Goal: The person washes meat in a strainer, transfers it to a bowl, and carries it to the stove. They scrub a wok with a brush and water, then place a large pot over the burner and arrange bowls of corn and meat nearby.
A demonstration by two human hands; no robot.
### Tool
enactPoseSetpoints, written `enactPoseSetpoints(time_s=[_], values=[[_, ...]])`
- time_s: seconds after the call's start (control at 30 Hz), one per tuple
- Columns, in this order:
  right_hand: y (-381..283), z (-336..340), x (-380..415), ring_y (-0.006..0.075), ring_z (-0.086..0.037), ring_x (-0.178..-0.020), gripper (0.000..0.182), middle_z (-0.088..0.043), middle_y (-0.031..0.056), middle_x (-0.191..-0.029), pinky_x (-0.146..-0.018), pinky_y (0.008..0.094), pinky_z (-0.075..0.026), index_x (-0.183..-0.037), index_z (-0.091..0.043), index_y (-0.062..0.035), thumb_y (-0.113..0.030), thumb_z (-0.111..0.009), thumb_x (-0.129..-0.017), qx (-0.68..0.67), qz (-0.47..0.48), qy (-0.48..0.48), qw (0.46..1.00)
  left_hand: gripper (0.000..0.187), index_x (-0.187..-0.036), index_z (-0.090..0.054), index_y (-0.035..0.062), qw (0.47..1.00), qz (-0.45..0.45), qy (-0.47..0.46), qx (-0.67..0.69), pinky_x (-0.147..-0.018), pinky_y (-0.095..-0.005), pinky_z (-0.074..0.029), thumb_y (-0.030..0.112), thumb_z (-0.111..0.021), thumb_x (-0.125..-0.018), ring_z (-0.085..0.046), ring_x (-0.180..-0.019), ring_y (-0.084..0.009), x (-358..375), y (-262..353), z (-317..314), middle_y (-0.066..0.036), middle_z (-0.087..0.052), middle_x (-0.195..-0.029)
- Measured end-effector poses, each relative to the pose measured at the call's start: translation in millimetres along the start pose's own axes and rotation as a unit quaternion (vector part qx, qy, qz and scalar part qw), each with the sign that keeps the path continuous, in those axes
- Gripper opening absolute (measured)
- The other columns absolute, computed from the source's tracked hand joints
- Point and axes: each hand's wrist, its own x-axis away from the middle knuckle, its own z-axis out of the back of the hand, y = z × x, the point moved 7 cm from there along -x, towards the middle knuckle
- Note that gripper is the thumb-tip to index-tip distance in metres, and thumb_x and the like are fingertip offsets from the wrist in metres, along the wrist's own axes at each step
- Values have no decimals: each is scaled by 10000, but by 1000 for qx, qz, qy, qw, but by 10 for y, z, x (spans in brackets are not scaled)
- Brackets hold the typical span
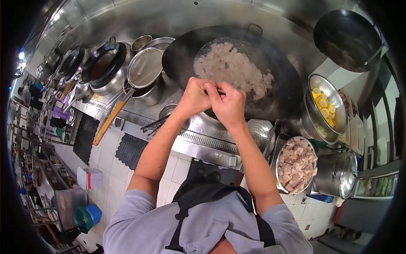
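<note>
Both my hands are together at the near edge of a large black wok (283,84). Pale meat pieces in bubbling liquid (228,63) lie in the wok, with steam above them. My left hand (196,97) and my right hand (229,106) are closed, their fingers wrapped round something dark, perhaps a handle; most of it is hidden behind the hands. A steel bowl of meat chunks (297,165) stands to the right of my right forearm.
A strainer with a wooden handle (144,67) rests on a pot at the left. Further left are more woks (103,63). At the right are a bowl of yellow pieces (325,106), a perforated ladle (259,132), a lidded pot (336,173) and an upper-right wok (347,40).
</note>
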Motion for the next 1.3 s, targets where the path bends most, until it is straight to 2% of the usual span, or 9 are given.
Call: enactPoseSetpoints(time_s=[0.13,0.5,0.6,0.7,0.97,1.0,1.1,1.13,1.3], values=[[-101,38,-265,187,-694,-596,291,-697,168,-676,-572,319,-521,-854,-739,19,-267,-783,-886,-2,-9,8,1000,160,-757,-677,-60,998,-41,39,-12,-545,-340,-496,79,-757,-754,-506,-662,-23,-251,245,131,-215,-614,-624],[-284,159,-893,108,-550,-545,364,-637,80,-591,-527,300,-452,-795,-730,39,-305,-777,-905,7,43,18,999,177,-797,-694,-65,999,-14,36,-4,-570,-296,-471,106,-715,-838,-502,-703,-47,-806,311,212,3,-619,-661],[-256,169,-970,152,-565,-541,370,-634,94,-594,-531,316,-457,-781,-729,36,-314,-775,-895,31,42,10,999,174,-800,-696,-72,999,-15,39,-2,-577,-291,-476,99,-718,-826,-515,-700,-48,-902,334,216,-9,-643,-672],[-325,197,-1083,253,-648,-534,385,-674,164,-627,-546,354,-499,-772,-736,32,-337,-774,-874,37,39,1,999,211,-788,-695,-55,997,-17,71,-2,-568,-353,-500,151,-734,-762,-546,-558,-138,-960,452,298,-210,-632,-629],[-315,221,-1470,250,-589,-468,410,-627,154,-555,-513,370,-471,-724,-727,17,-365,-769,-866,96,85,-10,992,235,-771,-688,-48,995,-26,93,-30,-558,-352,-504,183,-705,-803,-552,-574,-99,-1273,496,366,-162,-603,-570],[-232,208,-1550,228,-622,-521,373,-645,149,-593,-543,354,-479,-799,-739,5,-361,-776,-859,76,44,-28,996,365,-686,-647,-44,997,7,82,-13,-519,-320,-463,268,-810,-781,-501,-555,-92,-1390,393,350,-96,-562,-530],[-344,205,-1719,76,-468,-568,395,-572,15,-576,-530,298,-398,-812,-725,33,-344,-752,-926,105,32,-28,994,353,-666,-636,-76,993,-72,96,4,-448,-384,-409,200,-694,-879,-475,-610,-84,-1624,432,459,-52,-492,-545],[-368,171,-1832,168,-449,-453,531,-537,175,-496,-479,424,-390,-639,-662,47,-408,-731,-903,86,73,-18,993,361,-674,-634,-96,993,-53,86,53,-457,-373,-403,196,-686,-882,-478,-619,-78,-1628,512,474,-2,-521,-578],[-365,95,-2121,161,-460,-452,554,-503,131,-473,-470,414,-379,-637,-639,64,-414,-721,-905,133,87,-14,987,315,-778,-701,-82,995,-24,71,60,-482,-359,-433,219,-723,-867,-528,-619,-93,-1890,424,544,-15,-607,-641]])
